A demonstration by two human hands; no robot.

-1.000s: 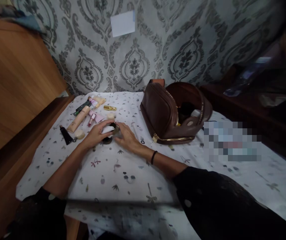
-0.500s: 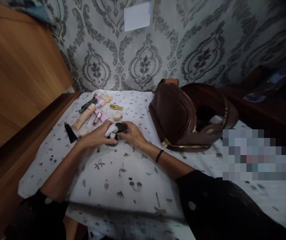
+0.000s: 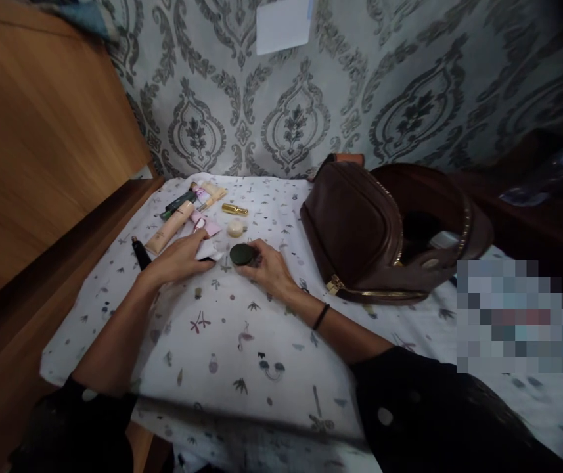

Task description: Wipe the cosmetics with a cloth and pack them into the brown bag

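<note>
My left hand (image 3: 179, 260) is closed on a crumpled white tissue (image 3: 208, 250), with something dark under the fingertips that I cannot make out. My right hand (image 3: 270, 268) grips a round item with a dark green top (image 3: 242, 254); part of it is hidden by the fingers. Just beyond the hands, a small cream-coloured jar (image 3: 236, 228) and a gold tube (image 3: 234, 209) lie on the patterned cloth (image 3: 242, 341). Around my left hand are a peach tube (image 3: 170, 227), a black tube (image 3: 140, 253) and a pink item (image 3: 208, 225).
A brown leather bag (image 3: 355, 223) stands open on the right, its zip undone. Behind it is a patterned wall (image 3: 293, 125). A wooden panel (image 3: 49, 112) borders the cloth on the left. Something pixelated (image 3: 522, 315) lies at the far right.
My hands have moved apart. The left has drawn left with the white tissue, while the right keeps the green-topped item. The view has shifted slightly.
</note>
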